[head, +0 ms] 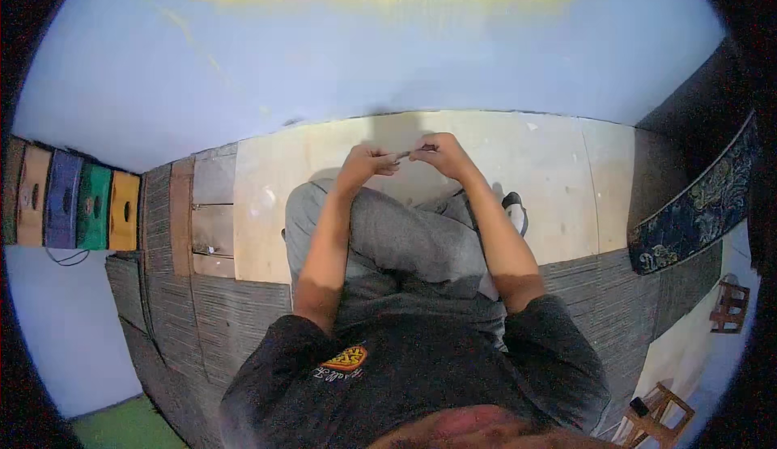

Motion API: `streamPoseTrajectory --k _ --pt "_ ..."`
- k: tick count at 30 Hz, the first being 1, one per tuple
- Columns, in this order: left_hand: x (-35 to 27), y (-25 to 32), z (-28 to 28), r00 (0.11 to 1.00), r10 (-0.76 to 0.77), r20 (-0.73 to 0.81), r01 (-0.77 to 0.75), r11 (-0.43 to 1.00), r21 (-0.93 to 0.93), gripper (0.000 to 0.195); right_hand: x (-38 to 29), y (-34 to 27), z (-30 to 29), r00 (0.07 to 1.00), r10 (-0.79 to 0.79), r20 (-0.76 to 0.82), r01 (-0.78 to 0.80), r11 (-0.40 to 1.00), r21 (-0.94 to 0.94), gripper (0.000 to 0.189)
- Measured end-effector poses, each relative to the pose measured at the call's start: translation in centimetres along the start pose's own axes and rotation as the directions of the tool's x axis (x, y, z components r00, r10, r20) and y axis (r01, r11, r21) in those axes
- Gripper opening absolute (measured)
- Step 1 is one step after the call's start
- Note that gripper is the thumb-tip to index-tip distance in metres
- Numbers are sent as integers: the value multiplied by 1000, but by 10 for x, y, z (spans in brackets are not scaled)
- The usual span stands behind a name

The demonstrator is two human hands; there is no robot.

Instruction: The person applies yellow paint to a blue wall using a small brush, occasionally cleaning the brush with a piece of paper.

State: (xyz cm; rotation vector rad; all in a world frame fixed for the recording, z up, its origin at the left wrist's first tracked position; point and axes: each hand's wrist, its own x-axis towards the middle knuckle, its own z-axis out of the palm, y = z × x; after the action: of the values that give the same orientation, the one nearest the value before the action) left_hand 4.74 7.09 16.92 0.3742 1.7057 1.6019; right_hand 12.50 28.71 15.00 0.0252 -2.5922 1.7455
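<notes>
I sit cross-legged, in grey trousers, on pale boards (510, 145), with both forearms reaching out over my lap. A small, thin object (403, 154) spans the gap between my hands; it is too small and blurred to name. My left hand (368, 167) has its fingertips on the object's left end. At the other end, my right hand (443, 155) pinches it between thumb and fingers. The fingers partly cover both ends of the object.
A pale wall (388, 60) rises just beyond the boards. Coloured drawers (94, 206) stand at far left. Striped matting (237, 315) covers the floor around me. A dark patterned cloth (698, 206) hangs at right. Wooden stools (666, 415) stand at lower right, one bearing a dark object (639, 406).
</notes>
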Motion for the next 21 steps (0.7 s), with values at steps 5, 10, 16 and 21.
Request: streamPoseTrajectory --k 5,10,16,21 --pt "-1 4 6 997 52 -60 -39 980 194 20 -9 -13 8 991 -43 -127 54 995 82 15" --pt "11 -3 12 978 187 -95 -146 933 328 23 -9 1 -1 990 126 -70 -103 957 270 17" --pt "12 -6 27 995 90 -34 -54 815 577 20 -18 10 -9 998 41 -53 -37 997 72 20" --pt "17 -9 27 998 12 58 -43 819 572 26 -20 13 -11 998 63 2 -63 998 4 14"
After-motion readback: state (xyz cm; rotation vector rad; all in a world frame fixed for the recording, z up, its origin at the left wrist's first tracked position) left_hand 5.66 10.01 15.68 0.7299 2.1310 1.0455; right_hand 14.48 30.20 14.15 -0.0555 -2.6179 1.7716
